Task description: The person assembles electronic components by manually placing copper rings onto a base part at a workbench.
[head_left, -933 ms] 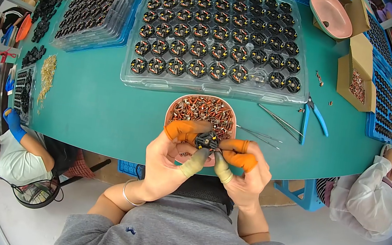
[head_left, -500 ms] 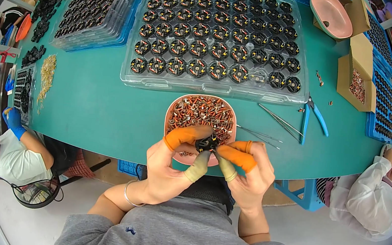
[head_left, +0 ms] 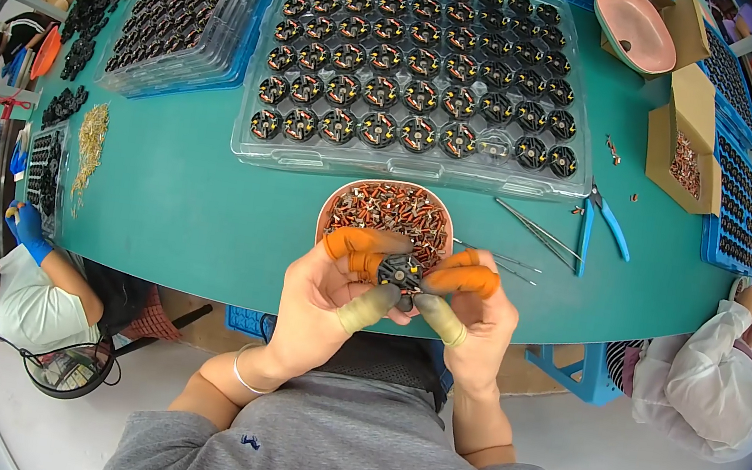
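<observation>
Between both hands, above the near edge of a pink bowl (head_left: 322, 225), is a small round black plastic part (head_left: 401, 271) with yellow and metal bits. My left hand (head_left: 314, 298) pinches its left side with fingertips in orange and pale finger covers. My right hand (head_left: 479, 322), in similar covers, is closed on its right side. The bowl holds many small copper-red cylindrical pieces (head_left: 389, 210). Beyond it lies a clear plastic tray (head_left: 328, 164) with rows of similar round black parts (head_left: 422, 96). Fingertips hide some of the held part.
Right of the bowl lie two tweezers (head_left: 540, 232) and blue-handled cutters (head_left: 612, 230). An open cardboard box (head_left: 706, 180) of copper pieces and another pink bowl (head_left: 608, 18) sit farther right. Stacked trays (head_left: 176, 82) stand at left. People (head_left: 41, 294) sit on both sides.
The black part has turned in my fingers, so its round face with yellow bits shows more plainly. My right hand has shifted slightly left, and its fingers have rearranged around the part.
</observation>
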Demonstrator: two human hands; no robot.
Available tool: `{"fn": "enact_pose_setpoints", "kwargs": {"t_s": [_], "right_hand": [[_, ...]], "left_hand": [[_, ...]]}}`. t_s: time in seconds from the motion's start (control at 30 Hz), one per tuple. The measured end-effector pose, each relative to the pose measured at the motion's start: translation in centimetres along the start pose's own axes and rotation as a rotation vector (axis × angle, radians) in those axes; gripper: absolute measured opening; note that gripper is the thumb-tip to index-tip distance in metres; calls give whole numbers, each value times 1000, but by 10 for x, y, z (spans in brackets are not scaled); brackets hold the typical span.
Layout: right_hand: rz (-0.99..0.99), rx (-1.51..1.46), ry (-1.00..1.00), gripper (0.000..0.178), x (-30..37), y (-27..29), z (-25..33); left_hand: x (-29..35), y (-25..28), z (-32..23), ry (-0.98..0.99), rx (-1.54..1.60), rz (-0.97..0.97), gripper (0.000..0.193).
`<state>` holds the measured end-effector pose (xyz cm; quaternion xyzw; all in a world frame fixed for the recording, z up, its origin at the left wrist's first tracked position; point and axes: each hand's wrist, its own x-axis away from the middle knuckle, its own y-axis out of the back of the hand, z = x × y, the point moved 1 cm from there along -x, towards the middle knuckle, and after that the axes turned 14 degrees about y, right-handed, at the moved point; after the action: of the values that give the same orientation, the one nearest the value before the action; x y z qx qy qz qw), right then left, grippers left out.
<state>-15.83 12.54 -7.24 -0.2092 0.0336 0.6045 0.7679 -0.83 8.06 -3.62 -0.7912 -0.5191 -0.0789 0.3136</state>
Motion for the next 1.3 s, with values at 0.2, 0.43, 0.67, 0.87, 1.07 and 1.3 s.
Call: {"fn": "enact_pose_setpoints", "kwargs": {"t_s": [0.2,0.43,0.67,0.87,1.07,1.3], "right_hand": [[-89,-285,-167,20,-4,-7,0],[-92,-293,-263,27,-3,-3,3],[-43,-253,-263,29,-5,-9,9],[-72,-149,-189,29,0,-6,2],[-68,-204,-236,31,-4,-10,9],[-64,-99,-123,34,1,-12,0]], "left_hand": [[-2,2,-1,64,45,25,36],[3,2,1,-21,-19,37,38],[8,-6,0,-110,-168,-50,40],[9,1,-11,-363,-883,-160,39],[11,0,-3,-185,-488,-111,35],[5,-4,4,-365,-502,-216,32]]}}
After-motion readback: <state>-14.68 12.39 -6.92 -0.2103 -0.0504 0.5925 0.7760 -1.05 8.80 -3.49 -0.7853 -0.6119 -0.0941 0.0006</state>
